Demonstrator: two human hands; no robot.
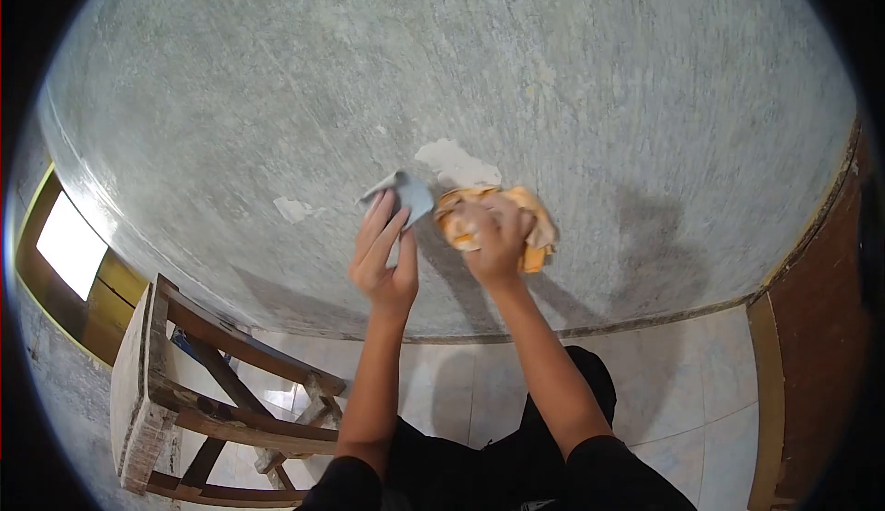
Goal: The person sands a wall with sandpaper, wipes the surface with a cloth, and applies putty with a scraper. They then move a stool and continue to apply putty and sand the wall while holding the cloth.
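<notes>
My left hand (384,251) pinches a folded blue-grey sheet that looks like sandpaper (418,199), one edge of it curled up. Bunched under the fingers of my right hand (498,243) is an orange and cream cloth (537,225), held at the grey wall (332,77). Just above the cloth, a white patch (458,164) shows on the wall where the grey surface is gone. A smaller pale patch (295,209) lies left of my left hand. My right hand is slightly blurred, and its palm side is hidden.
A worn wooden stool or chair (244,423) lies tipped at the lower left, near my left arm. Behind it is a yellow-framed opening (109,276) with bright light. Pale floor tiles (668,391) meet the wall's foot. A brown wooden panel (823,326) stands at the right.
</notes>
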